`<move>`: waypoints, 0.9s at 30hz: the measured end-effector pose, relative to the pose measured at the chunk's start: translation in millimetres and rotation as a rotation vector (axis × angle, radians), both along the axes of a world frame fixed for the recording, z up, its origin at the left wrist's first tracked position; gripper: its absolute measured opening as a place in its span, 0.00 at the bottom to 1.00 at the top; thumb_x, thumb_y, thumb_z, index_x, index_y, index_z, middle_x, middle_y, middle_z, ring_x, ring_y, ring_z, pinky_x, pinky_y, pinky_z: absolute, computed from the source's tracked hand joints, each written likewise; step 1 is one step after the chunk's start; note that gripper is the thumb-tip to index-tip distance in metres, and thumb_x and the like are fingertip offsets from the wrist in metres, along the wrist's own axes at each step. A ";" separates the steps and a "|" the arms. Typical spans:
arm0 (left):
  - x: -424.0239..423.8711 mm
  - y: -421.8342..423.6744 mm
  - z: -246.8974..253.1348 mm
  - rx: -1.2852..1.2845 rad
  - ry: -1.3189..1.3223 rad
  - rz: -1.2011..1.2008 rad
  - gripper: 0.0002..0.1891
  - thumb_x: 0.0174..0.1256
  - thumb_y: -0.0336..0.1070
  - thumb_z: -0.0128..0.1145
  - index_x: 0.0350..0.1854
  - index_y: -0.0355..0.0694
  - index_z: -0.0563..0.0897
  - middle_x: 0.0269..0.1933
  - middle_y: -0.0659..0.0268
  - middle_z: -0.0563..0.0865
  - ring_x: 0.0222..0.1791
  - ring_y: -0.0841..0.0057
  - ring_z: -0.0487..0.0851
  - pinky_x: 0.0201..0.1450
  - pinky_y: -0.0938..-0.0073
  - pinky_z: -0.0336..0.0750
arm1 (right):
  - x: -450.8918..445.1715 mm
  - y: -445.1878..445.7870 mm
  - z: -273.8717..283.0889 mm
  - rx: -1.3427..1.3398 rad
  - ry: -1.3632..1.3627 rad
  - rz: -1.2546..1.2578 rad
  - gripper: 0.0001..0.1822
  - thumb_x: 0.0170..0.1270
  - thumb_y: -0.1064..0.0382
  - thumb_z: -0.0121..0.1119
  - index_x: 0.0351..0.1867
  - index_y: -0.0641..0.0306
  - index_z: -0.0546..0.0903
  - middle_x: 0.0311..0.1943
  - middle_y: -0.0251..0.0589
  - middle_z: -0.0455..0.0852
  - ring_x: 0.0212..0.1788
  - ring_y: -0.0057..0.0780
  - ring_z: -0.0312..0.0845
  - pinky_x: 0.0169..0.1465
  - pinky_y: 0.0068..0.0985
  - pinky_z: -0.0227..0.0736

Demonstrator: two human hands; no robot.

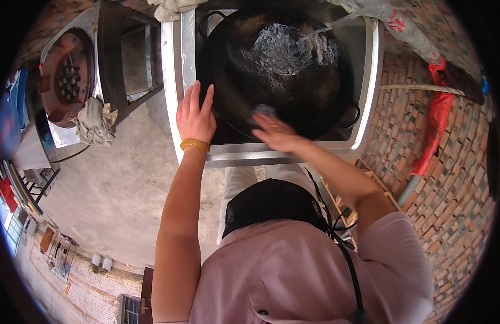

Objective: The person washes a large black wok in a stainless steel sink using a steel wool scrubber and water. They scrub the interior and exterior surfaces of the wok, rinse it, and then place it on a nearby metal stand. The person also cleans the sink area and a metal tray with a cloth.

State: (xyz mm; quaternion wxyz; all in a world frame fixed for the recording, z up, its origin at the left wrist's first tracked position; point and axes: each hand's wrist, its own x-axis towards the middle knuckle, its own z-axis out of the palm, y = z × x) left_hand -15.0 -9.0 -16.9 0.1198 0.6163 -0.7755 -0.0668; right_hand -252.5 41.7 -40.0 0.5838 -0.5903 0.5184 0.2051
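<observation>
A large black wok point(242, 85) with two loop handles sits in a stainless steel sink point(274, 150). Clear water point(323, 30) streams in from the upper right and churns in the wok's far half. My right hand point(276, 131) is blurred at the near inner wall, its fingers on a small grey scrubber point(263, 109), which looks like steel wool. My left hand point(196, 115), with an amber-coloured bangle at the wrist, rests fingers spread on the sink's left rim, beside the wok. It holds nothing.
A steel burner stove point(69, 81) with a rag point(96, 121) on its edge stands left. Another cloth point(175, 9) lies at the sink's far left corner. Along the brick wall point(448, 162) at right runs a wrapped pipe point(416, 38). A wooden crate point(379, 182) sits low right.
</observation>
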 end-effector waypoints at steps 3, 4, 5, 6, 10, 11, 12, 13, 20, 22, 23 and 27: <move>0.1 1.5 -1.3 0.044 -0.045 -0.035 0.26 0.54 0.27 0.55 0.58 0.55 0.80 0.64 0.71 0.75 0.65 0.66 0.71 0.63 0.62 0.67 | -110.2 -17.4 -12.1 -0.117 0.352 0.339 0.40 0.68 0.37 0.44 0.76 0.49 0.50 0.77 0.35 0.46 0.77 0.50 0.37 0.76 0.44 0.36; 1.1 3.6 -1.7 0.051 -0.036 -0.031 0.26 0.53 0.27 0.55 0.58 0.55 0.80 0.63 0.72 0.76 0.65 0.66 0.70 0.63 0.61 0.67 | -133.7 -34.4 -23.8 -0.225 0.497 0.407 0.40 0.68 0.37 0.45 0.76 0.49 0.50 0.77 0.35 0.45 0.77 0.50 0.36 0.76 0.44 0.35; 1.3 2.8 -2.8 0.048 -0.027 -0.029 0.26 0.53 0.28 0.55 0.57 0.55 0.81 0.63 0.73 0.76 0.66 0.66 0.70 0.64 0.61 0.67 | -148.7 -57.0 -39.6 -0.342 0.644 0.469 0.41 0.68 0.37 0.46 0.76 0.50 0.49 0.77 0.35 0.44 0.77 0.50 0.35 0.76 0.44 0.34; 1.0 1.6 -5.0 0.046 -0.019 -0.029 0.26 0.53 0.28 0.55 0.57 0.55 0.81 0.62 0.74 0.77 0.66 0.67 0.69 0.64 0.61 0.67 | -154.9 -82.3 -59.7 -0.473 0.690 0.434 0.42 0.67 0.36 0.46 0.76 0.50 0.47 0.78 0.34 0.43 0.77 0.51 0.34 0.76 0.46 0.32; 0.6 -0.1 -4.3 0.034 -0.025 -0.037 0.25 0.52 0.28 0.55 0.56 0.54 0.82 0.60 0.74 0.79 0.66 0.67 0.70 0.64 0.61 0.67 | -78.5 -170.1 -130.5 -0.752 0.681 0.015 0.46 0.67 0.35 0.45 0.77 0.55 0.43 0.78 0.38 0.41 0.77 0.58 0.32 0.75 0.52 0.29; -1.2 -1.1 -4.6 0.021 -0.003 -0.046 0.25 0.52 0.28 0.55 0.56 0.53 0.82 0.60 0.74 0.79 0.66 0.67 0.70 0.63 0.61 0.67 | -48.8 -178.3 -148.0 -0.799 0.655 -0.151 0.46 0.66 0.34 0.45 0.76 0.56 0.43 0.77 0.41 0.42 0.76 0.60 0.31 0.74 0.54 0.29; -2.3 -2.9 -5.5 0.018 -0.007 -0.047 0.25 0.52 0.28 0.55 0.56 0.53 0.82 0.60 0.74 0.79 0.66 0.67 0.70 0.63 0.61 0.67 | -14.3 -182.2 -158.2 -0.797 0.576 -0.270 0.47 0.66 0.34 0.45 0.76 0.57 0.44 0.77 0.42 0.42 0.76 0.61 0.32 0.74 0.54 0.29; -3.5 -1.8 -6.3 0.021 -0.003 -0.052 0.25 0.52 0.28 0.55 0.55 0.53 0.82 0.60 0.74 0.79 0.66 0.67 0.70 0.63 0.61 0.67 | 17.3 -178.6 -164.4 -0.785 0.506 -0.388 0.47 0.66 0.33 0.45 0.76 0.58 0.44 0.77 0.44 0.42 0.76 0.62 0.32 0.74 0.54 0.29; 2.5 1.7 -4.3 0.050 -0.021 -0.014 0.25 0.52 0.28 0.56 0.56 0.52 0.81 0.60 0.74 0.79 0.66 0.68 0.70 0.64 0.62 0.66 | 30.3 -19.2 -53.3 -0.270 -0.118 -0.019 0.43 0.68 0.32 0.41 0.76 0.51 0.46 0.77 0.41 0.42 0.77 0.54 0.38 0.74 0.48 0.41; -0.2 1.5 -4.4 0.048 -0.025 -0.014 0.25 0.52 0.28 0.56 0.56 0.52 0.81 0.60 0.74 0.79 0.66 0.68 0.70 0.64 0.63 0.66 | -44.3 -2.8 -22.4 -0.101 0.002 0.230 0.41 0.68 0.31 0.38 0.76 0.46 0.48 0.77 0.37 0.44 0.77 0.49 0.38 0.75 0.45 0.42; 1.4 2.8 -4.7 0.051 -0.036 -0.006 0.25 0.52 0.28 0.56 0.56 0.52 0.81 0.60 0.74 0.79 0.66 0.68 0.70 0.65 0.63 0.66 | -80.4 -13.2 -4.3 -0.084 0.132 0.354 0.39 0.68 0.33 0.42 0.76 0.45 0.52 0.77 0.35 0.47 0.77 0.49 0.39 0.75 0.44 0.42; -0.6 0.3 -4.4 0.054 -0.015 -0.009 0.24 0.53 0.27 0.56 0.55 0.51 0.82 0.60 0.74 0.79 0.66 0.67 0.70 0.64 0.63 0.66 | -192.0 -94.9 -17.7 -0.521 0.706 0.818 0.41 0.67 0.37 0.47 0.76 0.51 0.52 0.76 0.31 0.51 0.77 0.46 0.41 0.76 0.44 0.36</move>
